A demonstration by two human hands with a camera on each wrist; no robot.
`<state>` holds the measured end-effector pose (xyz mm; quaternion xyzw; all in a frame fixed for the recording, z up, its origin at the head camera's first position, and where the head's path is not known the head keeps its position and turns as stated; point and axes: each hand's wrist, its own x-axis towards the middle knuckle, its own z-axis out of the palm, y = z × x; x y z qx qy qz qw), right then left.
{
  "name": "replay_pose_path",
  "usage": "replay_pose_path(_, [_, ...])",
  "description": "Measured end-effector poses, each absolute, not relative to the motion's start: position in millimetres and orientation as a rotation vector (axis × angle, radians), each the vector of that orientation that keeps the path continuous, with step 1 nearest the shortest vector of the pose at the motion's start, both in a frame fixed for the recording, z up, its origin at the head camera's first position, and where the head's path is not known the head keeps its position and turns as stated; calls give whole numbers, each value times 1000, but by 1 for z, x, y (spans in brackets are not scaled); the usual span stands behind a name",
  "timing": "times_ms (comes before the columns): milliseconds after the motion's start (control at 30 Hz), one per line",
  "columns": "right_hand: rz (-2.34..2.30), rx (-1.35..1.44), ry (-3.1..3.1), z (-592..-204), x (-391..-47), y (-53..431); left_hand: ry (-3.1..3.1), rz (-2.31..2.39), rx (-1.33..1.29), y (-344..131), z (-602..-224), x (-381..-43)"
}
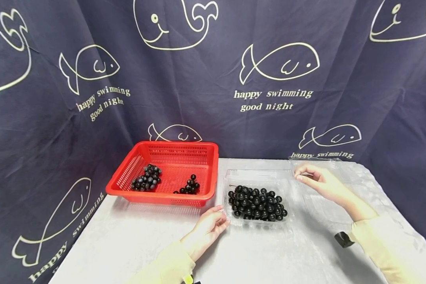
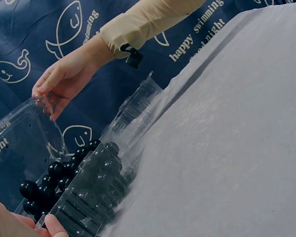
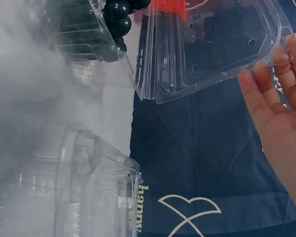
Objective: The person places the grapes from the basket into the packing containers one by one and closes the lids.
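A clear plastic clamshell container [image 1: 259,223] stands on the table, with a heap of dark grapes [image 1: 257,203] in its base. My left hand [image 1: 210,225] holds the base's left edge; in the left wrist view its thumb [image 2: 54,224] and fingers pinch the rim. Above the right rear of the box is my right hand [image 1: 323,183]. Its fingertips [image 3: 246,81] pinch the edge of the raised transparent lid [image 3: 222,44], seen most plainly in the right wrist view. The lid stands up from its hinge, over the back of the base.
Left of the clamshell, a red slotted basket [image 1: 127,193] holds two bunches of dark grapes [image 1: 147,178]. Another clear plastic container [image 3: 98,182] stands on the right, partly behind my right arm. A dark blue printed curtain [image 1: 184,90] hangs behind the table.
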<state>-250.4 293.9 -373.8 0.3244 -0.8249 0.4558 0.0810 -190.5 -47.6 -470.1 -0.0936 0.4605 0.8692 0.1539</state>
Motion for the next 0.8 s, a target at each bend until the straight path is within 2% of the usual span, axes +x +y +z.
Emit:
replay_pose_path(500, [1306, 1267, -2303, -386, -246, 295, 1322, 2456, -338, -46, -463, -192])
replay_pose_path(800, [1305, 1287, -2286, -397, -240, 295, 1334, 2453, -333, -46, -461, -192])
